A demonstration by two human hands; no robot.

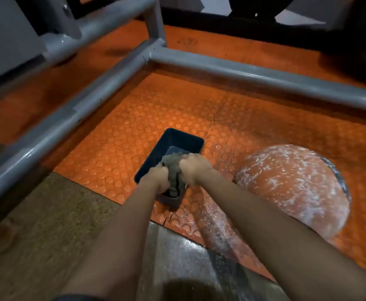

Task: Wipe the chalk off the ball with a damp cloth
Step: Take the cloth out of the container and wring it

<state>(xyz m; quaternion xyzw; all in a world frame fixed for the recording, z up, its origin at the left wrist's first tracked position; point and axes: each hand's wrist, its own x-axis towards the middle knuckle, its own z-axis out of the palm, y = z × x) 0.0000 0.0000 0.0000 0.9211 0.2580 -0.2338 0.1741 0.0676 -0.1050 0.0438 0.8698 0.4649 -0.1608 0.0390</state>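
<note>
Two grips [156, 178] [194, 168] hold one cloth [173, 168] (one ball [293, 187] nearby).

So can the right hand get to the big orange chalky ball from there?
Probably yes. The right hand, gripping the grey cloth over the dark blue plastic tub, sits just beside the big orange chalk-dusted ball, with only orange studded mat between.

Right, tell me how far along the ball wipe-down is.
Done: nothing on the ball yet; white chalk covers it. In hand: left grip and right grip hold the grey cloth over the dark tub, apparently wringing it. Left: all the wiping.
</note>
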